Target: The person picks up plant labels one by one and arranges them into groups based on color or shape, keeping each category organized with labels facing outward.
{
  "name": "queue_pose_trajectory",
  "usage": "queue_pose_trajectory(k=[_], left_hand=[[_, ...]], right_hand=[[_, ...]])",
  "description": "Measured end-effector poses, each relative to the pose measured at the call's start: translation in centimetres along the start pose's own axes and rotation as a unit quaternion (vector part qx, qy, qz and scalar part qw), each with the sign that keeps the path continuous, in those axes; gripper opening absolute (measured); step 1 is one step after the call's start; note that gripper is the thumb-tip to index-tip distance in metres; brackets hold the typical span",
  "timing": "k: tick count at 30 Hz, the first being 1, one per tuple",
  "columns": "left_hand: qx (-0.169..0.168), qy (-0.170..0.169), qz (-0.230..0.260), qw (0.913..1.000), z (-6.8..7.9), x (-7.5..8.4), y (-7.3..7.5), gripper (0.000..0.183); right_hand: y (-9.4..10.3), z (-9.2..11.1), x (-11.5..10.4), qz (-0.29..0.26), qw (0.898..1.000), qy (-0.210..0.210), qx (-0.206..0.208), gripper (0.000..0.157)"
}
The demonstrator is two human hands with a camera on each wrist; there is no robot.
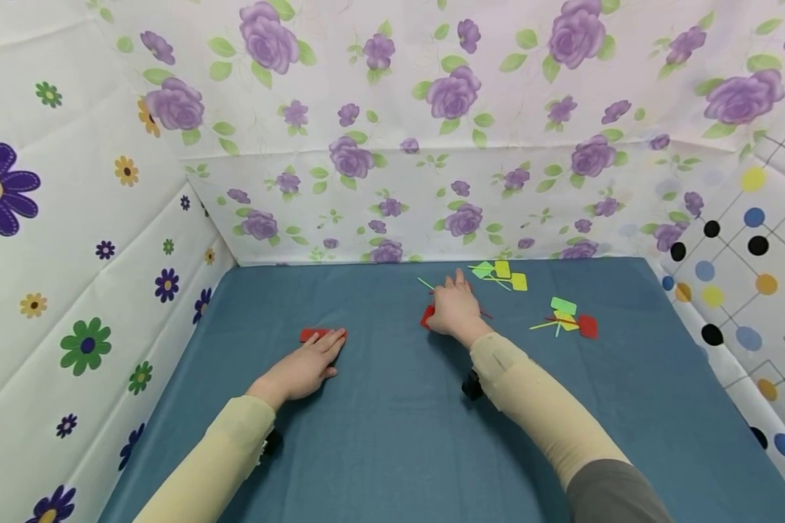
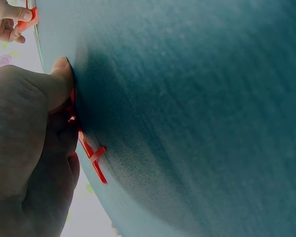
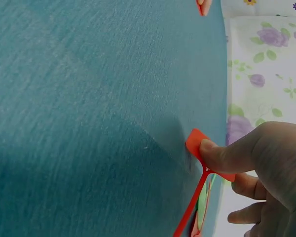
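Note:
My left hand (image 1: 301, 369) rests on a red plastic cable-tie tag (image 1: 310, 335) at the left middle of the table, with its fingers stretched over it. In the left wrist view, a narrow red end (image 2: 96, 165) with a small crosspiece shows beyond the fingers. Farther back, right of centre, my right hand (image 1: 454, 309) pinches another red cable-tie tag (image 1: 427, 317) between thumb and finger. Its flat label (image 3: 196, 139) and thin tail (image 3: 192, 202) show in the right wrist view. More green and red ties partly show behind that tail.
Several green and yellow tie tags (image 1: 518, 282) lie by the back edge. To the right lies a mixed cluster with a red tag (image 1: 588, 326) and a green tag (image 1: 564, 305). Flower-printed cloth (image 1: 340, 211) stands behind the blue table (image 1: 379, 450), with patterned cloth on both sides.

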State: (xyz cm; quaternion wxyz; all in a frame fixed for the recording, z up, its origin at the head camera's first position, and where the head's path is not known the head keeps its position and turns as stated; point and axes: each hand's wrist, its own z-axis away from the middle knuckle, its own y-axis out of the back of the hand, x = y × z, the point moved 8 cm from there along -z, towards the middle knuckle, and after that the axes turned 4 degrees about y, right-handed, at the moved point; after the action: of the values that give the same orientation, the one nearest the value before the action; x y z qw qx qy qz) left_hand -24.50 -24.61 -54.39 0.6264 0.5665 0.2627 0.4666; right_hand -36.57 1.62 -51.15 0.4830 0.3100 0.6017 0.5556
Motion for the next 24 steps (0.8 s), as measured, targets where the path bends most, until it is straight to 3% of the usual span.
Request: queue_pose_trajectory(k=[5,14,24], left_hand=[[0.0,0.0,-0.003,1.0,0.0,0.1,-0.1,0.07],[0.0,-0.001,-0.003,1.0,0.0,0.2,0.0,0.069],[-0.003,0.003,-0.002,1.0,-0.1,0.0,-0.2,0.07]], right_hand=[[0.4,0.3,0.4,-0.006,1.0,-0.01,0.004,0.024],[1.0,0.7,1.2,-0.006,1.0,-0.014,0.008,0.038],[1.6,1.6,1.2,-0.008,1.0,-0.009,-0.014,0.034]])
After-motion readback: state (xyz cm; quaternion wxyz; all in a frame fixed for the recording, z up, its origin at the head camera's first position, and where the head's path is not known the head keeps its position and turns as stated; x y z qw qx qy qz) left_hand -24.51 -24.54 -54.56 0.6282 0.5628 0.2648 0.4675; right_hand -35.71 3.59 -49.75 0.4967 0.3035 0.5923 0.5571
